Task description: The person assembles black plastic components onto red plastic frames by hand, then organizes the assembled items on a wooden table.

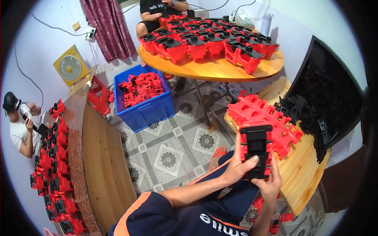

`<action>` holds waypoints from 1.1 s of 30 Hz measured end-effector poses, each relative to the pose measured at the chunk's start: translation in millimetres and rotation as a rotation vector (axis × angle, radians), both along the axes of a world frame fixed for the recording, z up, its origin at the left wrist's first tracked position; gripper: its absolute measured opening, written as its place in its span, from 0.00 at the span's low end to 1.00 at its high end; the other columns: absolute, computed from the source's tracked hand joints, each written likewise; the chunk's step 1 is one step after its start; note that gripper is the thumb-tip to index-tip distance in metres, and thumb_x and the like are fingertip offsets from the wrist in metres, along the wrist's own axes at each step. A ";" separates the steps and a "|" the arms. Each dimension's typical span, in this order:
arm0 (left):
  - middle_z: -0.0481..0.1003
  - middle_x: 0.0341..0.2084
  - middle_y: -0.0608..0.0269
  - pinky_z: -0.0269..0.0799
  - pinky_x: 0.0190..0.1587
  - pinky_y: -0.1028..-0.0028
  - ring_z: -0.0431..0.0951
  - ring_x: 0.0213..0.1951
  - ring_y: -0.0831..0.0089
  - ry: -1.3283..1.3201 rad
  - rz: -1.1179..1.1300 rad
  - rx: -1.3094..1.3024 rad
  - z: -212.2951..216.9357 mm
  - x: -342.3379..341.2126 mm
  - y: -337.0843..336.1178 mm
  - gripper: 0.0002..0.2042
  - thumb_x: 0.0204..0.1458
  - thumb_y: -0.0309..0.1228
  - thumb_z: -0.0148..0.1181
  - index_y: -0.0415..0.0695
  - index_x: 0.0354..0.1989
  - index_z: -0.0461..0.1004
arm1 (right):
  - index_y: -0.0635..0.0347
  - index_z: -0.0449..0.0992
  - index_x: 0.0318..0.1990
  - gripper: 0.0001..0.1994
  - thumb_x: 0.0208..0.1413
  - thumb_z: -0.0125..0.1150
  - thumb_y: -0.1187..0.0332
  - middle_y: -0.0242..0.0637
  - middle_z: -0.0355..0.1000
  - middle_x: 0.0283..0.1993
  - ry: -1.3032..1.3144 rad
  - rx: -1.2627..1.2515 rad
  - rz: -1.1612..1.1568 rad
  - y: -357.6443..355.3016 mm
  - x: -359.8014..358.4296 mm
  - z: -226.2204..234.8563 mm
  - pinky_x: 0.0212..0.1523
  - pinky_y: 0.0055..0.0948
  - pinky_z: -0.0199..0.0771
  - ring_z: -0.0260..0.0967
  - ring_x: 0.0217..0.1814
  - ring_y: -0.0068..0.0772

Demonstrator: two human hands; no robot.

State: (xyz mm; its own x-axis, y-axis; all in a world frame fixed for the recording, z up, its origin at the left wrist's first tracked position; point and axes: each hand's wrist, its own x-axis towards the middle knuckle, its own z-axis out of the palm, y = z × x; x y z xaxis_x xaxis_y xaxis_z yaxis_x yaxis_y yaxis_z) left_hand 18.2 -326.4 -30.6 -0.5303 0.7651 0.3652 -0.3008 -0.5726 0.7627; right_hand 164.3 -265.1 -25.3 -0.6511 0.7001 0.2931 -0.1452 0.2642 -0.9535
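Note:
Both my hands hold a red plastic housing with a black plate (256, 147) on its upper face, black side toward me. My left hand (237, 169) grips its left edge, with the thumb pressed on the black plate. My right hand (269, 185) closes round the lower right corner, fingers along the right side. Just beyond, red plastic housings (260, 114) lie in a row on the wooden bench. Next to them is a heap of black plastic parts (295, 110) in a large black tray-like panel (327, 94).
A round wooden table (185, 69) ahead carries many red-and-black assemblies (197, 37); a person sits behind it. A blue crate (145, 114) of red parts stands on the tiled floor. At left, more assemblies line a stone-topped counter (76, 157), with another person beyond. Red parts lie under the bench (311, 177).

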 end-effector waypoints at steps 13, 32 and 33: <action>0.68 0.48 0.60 0.74 0.49 0.68 0.73 0.47 0.72 -0.417 0.677 0.079 3.7 -154.4 -113.6 0.19 0.59 0.33 0.53 0.47 0.57 0.57 | 0.65 0.63 0.65 0.31 0.60 0.60 0.54 0.46 0.70 0.59 -0.027 0.614 0.425 47.4 -278.4 175.4 0.62 0.33 0.64 0.68 0.61 0.35; 0.66 0.57 0.64 0.70 0.55 0.67 0.70 0.55 0.72 -0.418 1.056 0.008 -23.1 -355.7 -169.0 0.27 0.63 0.40 0.50 0.53 0.69 0.52 | 0.56 0.64 0.66 0.46 0.46 0.61 0.33 0.47 0.66 0.64 -0.672 1.287 0.670 65.9 -790.9 204.3 0.66 0.34 0.59 0.63 0.66 0.43; 0.65 0.56 0.64 0.71 0.54 0.67 0.71 0.53 0.72 -0.418 1.051 0.048 -9.7 -383.0 -168.7 0.26 0.63 0.38 0.50 0.51 0.67 0.53 | 0.56 0.65 0.66 0.45 0.46 0.61 0.34 0.46 0.66 0.64 -0.691 1.266 0.670 66.3 -803.5 201.7 0.66 0.33 0.59 0.64 0.66 0.42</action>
